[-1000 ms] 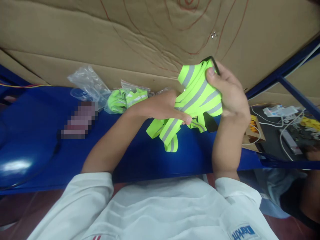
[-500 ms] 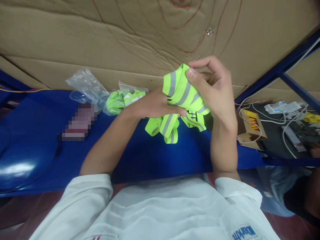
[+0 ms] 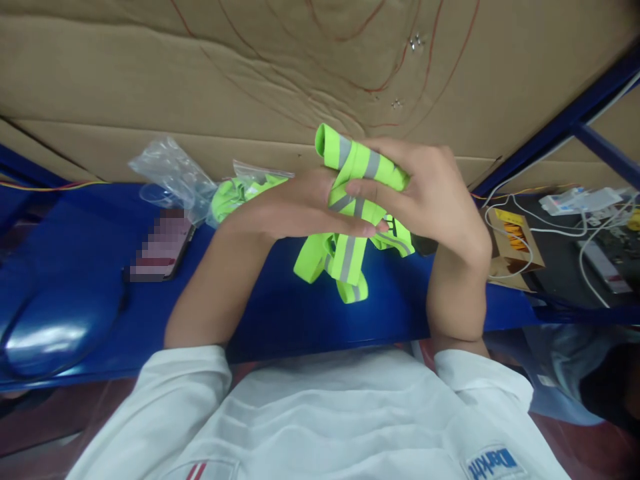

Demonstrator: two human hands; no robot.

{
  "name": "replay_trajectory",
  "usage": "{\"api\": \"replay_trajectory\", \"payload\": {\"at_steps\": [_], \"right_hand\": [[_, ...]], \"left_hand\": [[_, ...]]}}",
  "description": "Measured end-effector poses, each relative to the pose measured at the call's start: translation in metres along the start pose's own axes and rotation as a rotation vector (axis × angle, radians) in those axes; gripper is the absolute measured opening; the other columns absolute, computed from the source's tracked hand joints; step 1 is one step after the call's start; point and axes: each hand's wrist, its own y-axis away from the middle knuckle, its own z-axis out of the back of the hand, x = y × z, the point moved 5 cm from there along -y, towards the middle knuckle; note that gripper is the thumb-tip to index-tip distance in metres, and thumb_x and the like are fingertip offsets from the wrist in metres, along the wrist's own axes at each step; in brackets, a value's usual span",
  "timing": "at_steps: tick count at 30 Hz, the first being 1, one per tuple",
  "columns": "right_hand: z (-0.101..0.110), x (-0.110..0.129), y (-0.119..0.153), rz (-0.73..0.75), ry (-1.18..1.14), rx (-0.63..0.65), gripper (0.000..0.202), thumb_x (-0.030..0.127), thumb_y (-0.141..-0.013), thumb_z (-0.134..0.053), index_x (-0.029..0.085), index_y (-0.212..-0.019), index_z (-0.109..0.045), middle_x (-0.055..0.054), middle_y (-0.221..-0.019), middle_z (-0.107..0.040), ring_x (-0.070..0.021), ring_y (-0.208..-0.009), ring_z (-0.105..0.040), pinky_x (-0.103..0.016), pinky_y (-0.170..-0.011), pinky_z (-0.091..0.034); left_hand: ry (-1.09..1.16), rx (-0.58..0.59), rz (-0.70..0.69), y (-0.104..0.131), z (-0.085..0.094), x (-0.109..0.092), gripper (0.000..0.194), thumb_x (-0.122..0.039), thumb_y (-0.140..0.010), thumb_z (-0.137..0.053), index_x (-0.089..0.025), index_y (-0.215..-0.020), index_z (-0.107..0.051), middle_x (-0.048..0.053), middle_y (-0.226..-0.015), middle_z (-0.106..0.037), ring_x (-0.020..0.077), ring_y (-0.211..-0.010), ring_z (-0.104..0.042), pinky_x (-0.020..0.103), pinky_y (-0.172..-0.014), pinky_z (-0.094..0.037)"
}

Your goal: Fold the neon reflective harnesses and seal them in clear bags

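A neon-yellow strap with grey reflective stripes is bunched between both hands above the blue table. My left hand grips it from the left, thumb stretched along its lower front; some fingers are hidden behind the fabric. My right hand closes on the rolled upper part from the right, thumb across the front. Loops of strap and a black buckle or print hang below the hands. Behind my left wrist lies a clear plastic bag with more neon-yellow strap.
The blue table carries a crumpled clear bag and a phone at left. At right are an open cardboard box, white cables and a blue metal frame. Cardboard stands behind.
My right hand has turned over the fabric, and its upper part is now a narrower roll pointing up-left. The hanging loops sit slightly lower. The view has shifted a little.
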Motion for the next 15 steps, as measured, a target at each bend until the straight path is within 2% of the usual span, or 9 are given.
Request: {"api": "replay_trajectory", "payload": {"at_steps": [3, 5, 8, 11, 13, 15], "right_hand": [[0.012, 0.002, 0.001, -0.022, 0.053, -0.175, 0.023, 0.062, -0.095, -0.059, 0.05, -0.107, -0.075, 0.006, -0.104, -0.08, -0.0344, -0.106, -0.072, -0.051, -0.096, -0.058], [0.018, 0.001, 0.002, -0.042, 0.072, -0.269, 0.023, 0.062, -0.097, -0.057, 0.048, -0.101, -0.075, 0.004, -0.098, -0.079, -0.0332, -0.099, -0.071, -0.049, -0.091, -0.059], [0.022, -0.001, 0.002, -0.003, 0.03, -0.346, 0.025, 0.057, -0.098, -0.062, 0.036, -0.093, -0.075, 0.0, -0.089, -0.075, -0.0296, -0.085, -0.069, -0.045, -0.08, -0.056], [0.027, -0.005, 0.003, 0.027, 0.036, -0.418, 0.026, 0.051, -0.1, -0.064, 0.028, -0.091, -0.074, -0.002, -0.085, -0.07, -0.0256, -0.08, -0.065, -0.04, -0.076, -0.051], [0.03, -0.008, 0.003, 0.028, 0.026, -0.442, 0.028, 0.052, -0.099, -0.066, 0.027, -0.089, -0.073, -0.002, -0.082, -0.067, -0.0249, -0.078, -0.063, -0.04, -0.074, -0.049], [0.031, -0.012, 0.003, 0.013, 0.005, -0.441, 0.03, 0.057, -0.097, -0.066, 0.03, -0.089, -0.074, -0.002, -0.082, -0.067, -0.0258, -0.077, -0.062, -0.04, -0.073, -0.05]], "left_hand": [[0.08, -0.008, 0.065, 0.0, 0.004, 0.002, 0.043, -0.043, -0.076, -0.091, -0.019, -0.109, -0.08, 0.006, -0.105, -0.081, 0.0306, -0.095, -0.078, 0.04, -0.086, -0.065], [0.145, -0.022, 0.06, -0.002, 0.004, 0.004, 0.045, -0.04, -0.074, -0.093, -0.019, -0.112, -0.079, 0.007, -0.11, -0.08, 0.0325, -0.1, -0.078, 0.041, -0.088, -0.065], [0.181, -0.068, -0.006, -0.006, 0.002, 0.005, 0.049, -0.038, -0.074, -0.093, -0.019, -0.116, -0.075, 0.007, -0.115, -0.079, 0.033, -0.108, -0.076, 0.042, -0.093, -0.064], [0.185, -0.182, -0.019, -0.006, 0.004, 0.007, 0.065, -0.039, -0.07, -0.096, -0.022, -0.127, -0.07, 0.005, -0.118, -0.077, 0.0335, -0.115, -0.074, 0.041, -0.095, -0.063], [0.224, -0.182, 0.004, -0.005, 0.003, 0.008, 0.077, -0.038, -0.065, -0.098, -0.024, -0.134, -0.067, 0.004, -0.117, -0.077, 0.0337, -0.118, -0.073, 0.038, -0.094, -0.064], [0.322, -0.133, 0.016, -0.005, -0.001, 0.01, 0.084, -0.039, -0.061, -0.1, -0.027, -0.136, -0.065, 0.004, -0.118, -0.077, 0.0338, -0.117, -0.074, 0.037, -0.092, -0.065]]}}
